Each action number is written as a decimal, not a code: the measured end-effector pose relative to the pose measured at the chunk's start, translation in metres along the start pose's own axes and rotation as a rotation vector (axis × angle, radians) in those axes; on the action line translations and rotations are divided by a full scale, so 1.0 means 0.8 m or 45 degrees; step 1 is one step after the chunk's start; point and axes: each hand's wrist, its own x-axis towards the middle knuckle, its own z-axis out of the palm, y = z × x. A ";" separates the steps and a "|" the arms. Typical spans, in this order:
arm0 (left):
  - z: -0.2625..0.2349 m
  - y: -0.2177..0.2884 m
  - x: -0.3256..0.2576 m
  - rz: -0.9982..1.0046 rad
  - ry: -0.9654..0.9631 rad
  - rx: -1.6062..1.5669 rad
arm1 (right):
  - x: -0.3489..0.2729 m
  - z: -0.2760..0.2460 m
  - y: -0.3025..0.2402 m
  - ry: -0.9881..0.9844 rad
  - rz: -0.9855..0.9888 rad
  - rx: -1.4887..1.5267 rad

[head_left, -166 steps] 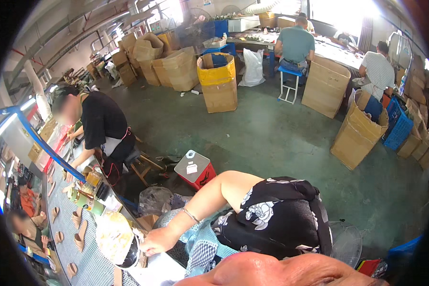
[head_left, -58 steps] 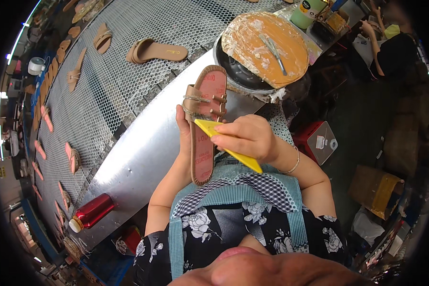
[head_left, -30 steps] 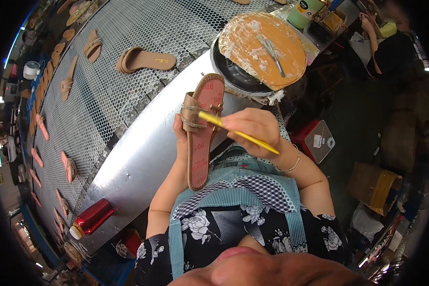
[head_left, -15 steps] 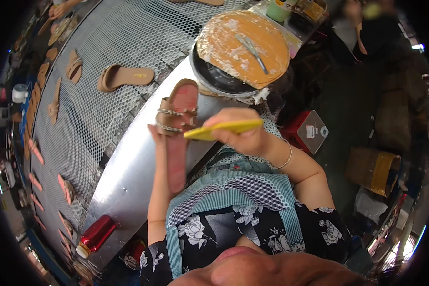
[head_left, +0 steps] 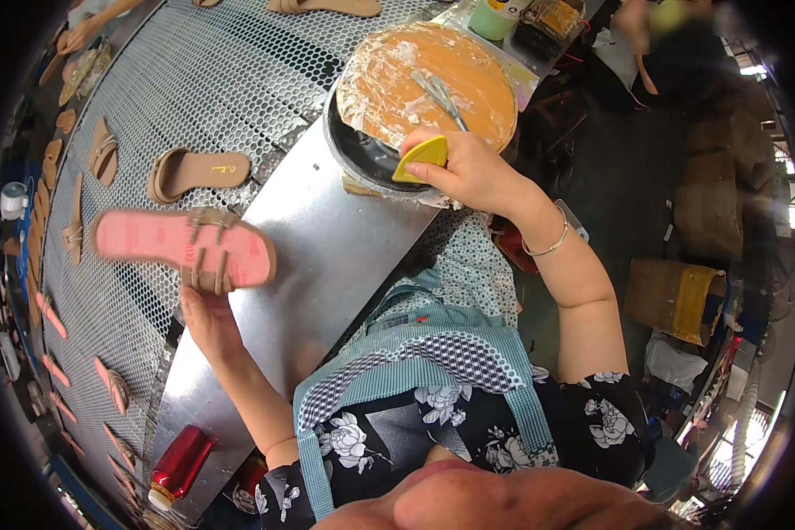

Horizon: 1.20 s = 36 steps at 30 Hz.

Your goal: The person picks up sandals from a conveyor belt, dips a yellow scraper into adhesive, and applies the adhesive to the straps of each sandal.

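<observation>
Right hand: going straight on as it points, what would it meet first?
Yellow scraper leading, the right hand would probably meet the round tub first, though depth is unclear.

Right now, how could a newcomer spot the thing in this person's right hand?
Start at the grey mesh surface, then find the round black tub with the orange top to its right. By the tub's lower edge in view, the right hand grips the flat tool. Its bright yellow separates it from the slim grey tool on the orange top.
</observation>
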 end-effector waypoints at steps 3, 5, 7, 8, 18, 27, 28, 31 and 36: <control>-0.003 -0.005 0.005 -0.025 0.053 -0.055 | 0.007 0.003 0.029 0.080 0.024 0.384; 0.008 -0.012 0.002 -0.006 0.257 -0.105 | 0.012 -0.008 0.027 0.050 0.209 0.594; 0.029 -0.010 0.004 -0.122 0.295 -0.232 | 0.012 -0.009 0.022 0.124 0.368 0.816; 0.035 -0.009 0.006 -0.237 0.323 -0.363 | 0.010 -0.007 0.022 0.108 0.362 0.823; 0.103 -0.041 -0.004 -0.614 0.099 -0.449 | -0.053 0.061 -0.029 0.396 0.290 1.061; 0.138 -0.041 -0.033 -0.619 -0.094 -0.261 | -0.050 0.088 -0.065 0.344 -0.474 0.626; 0.143 -0.040 -0.033 -0.557 -0.086 -0.210 | -0.050 0.091 -0.066 0.343 -0.478 0.625; 0.132 -0.051 -0.032 -0.539 -0.091 -0.233 | -0.051 0.097 -0.067 0.338 -0.653 0.478; 0.141 -0.044 -0.035 -0.514 -0.006 -0.112 | -0.055 0.099 -0.060 0.206 -0.849 0.428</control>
